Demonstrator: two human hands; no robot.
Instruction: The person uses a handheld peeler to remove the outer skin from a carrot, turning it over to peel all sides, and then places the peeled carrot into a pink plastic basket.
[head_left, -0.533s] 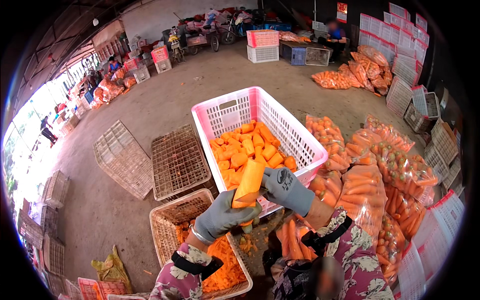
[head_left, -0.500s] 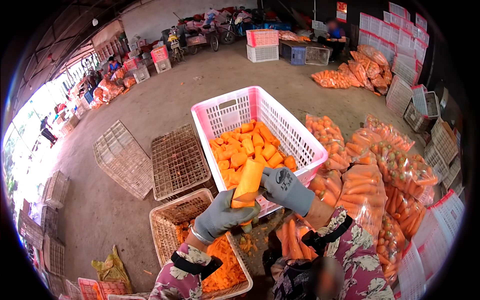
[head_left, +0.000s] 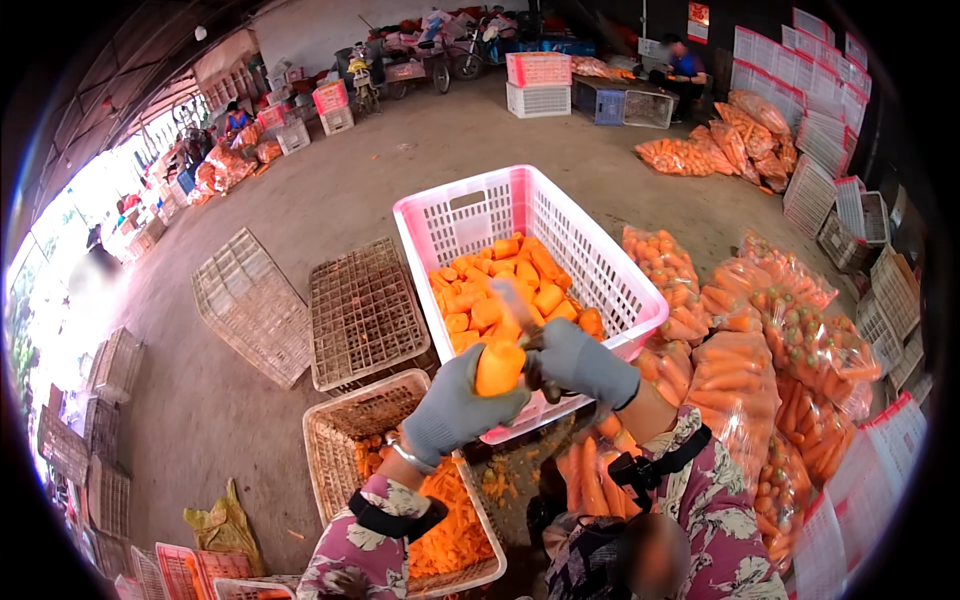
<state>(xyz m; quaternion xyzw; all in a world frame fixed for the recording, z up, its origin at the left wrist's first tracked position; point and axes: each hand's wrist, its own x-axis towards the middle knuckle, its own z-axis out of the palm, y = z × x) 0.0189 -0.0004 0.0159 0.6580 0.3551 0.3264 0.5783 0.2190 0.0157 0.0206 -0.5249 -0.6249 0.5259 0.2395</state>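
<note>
My left hand [head_left: 462, 408], in a grey glove, is closed around a thick peeled carrot [head_left: 499, 369] whose rounded end faces up. Beside it, my grey-gloved right hand [head_left: 584, 368] grips a knife [head_left: 516, 302], its blade smeared by motion and pointing up and away; the handle is mostly hidden by the fingers. Both hands are over the near edge of a pink and white plastic crate [head_left: 640, 318]. Inside that crate lies a heap of peeled carrot pieces [head_left: 500, 275]. A worn beige crate [head_left: 318, 440] below my left forearm holds orange peelings [head_left: 445, 520].
Clear bags of carrots [head_left: 735, 380] crowd the right side. Two worn crates [head_left: 250, 310] [head_left: 365, 315] are on the floor at left. A yellowish sack [head_left: 228, 530] lies lower left. Farther off are stacked crates [head_left: 538, 85], more carrot bags [head_left: 715, 150] and a seated person [head_left: 686, 70].
The carrot has tipped from its long slanted pose and now shows its rounded end. My right hand has turned, and the blurred blade has come into sight. The whole view has shifted slightly.
</note>
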